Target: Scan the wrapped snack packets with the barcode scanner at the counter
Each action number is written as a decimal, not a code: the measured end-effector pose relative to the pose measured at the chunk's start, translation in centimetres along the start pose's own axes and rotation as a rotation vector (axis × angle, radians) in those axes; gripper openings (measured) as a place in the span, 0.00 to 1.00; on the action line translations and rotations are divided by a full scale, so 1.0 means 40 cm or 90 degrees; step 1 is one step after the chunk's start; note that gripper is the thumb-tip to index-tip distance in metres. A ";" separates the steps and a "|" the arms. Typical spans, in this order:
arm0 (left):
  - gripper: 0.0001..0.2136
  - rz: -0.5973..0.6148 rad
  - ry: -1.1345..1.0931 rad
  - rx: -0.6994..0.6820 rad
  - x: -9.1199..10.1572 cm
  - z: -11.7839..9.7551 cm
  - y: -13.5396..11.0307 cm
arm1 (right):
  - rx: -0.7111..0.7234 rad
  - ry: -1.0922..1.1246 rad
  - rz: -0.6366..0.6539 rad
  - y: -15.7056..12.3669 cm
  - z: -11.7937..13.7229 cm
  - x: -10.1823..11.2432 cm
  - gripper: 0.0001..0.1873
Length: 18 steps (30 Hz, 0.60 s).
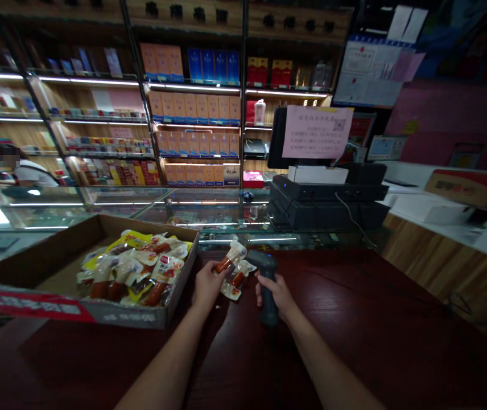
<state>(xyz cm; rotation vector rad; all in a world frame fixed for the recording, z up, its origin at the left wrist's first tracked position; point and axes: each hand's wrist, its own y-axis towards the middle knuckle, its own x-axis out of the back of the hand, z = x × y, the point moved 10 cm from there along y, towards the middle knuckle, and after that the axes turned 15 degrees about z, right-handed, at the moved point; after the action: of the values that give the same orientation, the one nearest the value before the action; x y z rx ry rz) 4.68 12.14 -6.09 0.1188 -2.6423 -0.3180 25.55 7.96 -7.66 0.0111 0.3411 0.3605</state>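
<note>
Masking scanner (263,263) grip: right hand (279,294); packets (231,257) blurry.

The scene is dimly lit overall. Light is supplied chiefly by white strip lamps (192,87) fixed along the shelving (242,142), and their glare is mirrored in the glass counter (98,205). The dark red countertop (354,319) is left in deep shadow, with detail lost toward the lower corners. A faint sheen is caught on the sausage packet (231,259). The barcode scanner (268,285) is rendered almost black (only its outline is distinguishable). Strong wide-angle bending is noted at the edges. Print on the pink notice (317,132) is not resolved.
</note>
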 end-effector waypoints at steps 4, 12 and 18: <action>0.11 -0.035 0.030 -0.058 0.064 -0.119 -0.023 | 0.015 -0.016 0.046 0.017 0.045 -0.074 0.19; 0.17 -0.259 0.171 0.028 0.422 -0.154 -0.039 | 0.030 0.008 0.160 0.094 0.093 -0.272 0.20; 0.22 -0.264 0.352 0.240 0.599 -0.073 -0.024 | 0.033 0.009 0.234 0.133 0.090 -0.407 0.18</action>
<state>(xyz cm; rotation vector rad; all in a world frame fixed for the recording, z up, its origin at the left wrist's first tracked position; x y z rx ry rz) -15.11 7.32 6.86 0.7669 -2.0764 0.0837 10.60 7.46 1.41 0.1230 0.3629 0.7155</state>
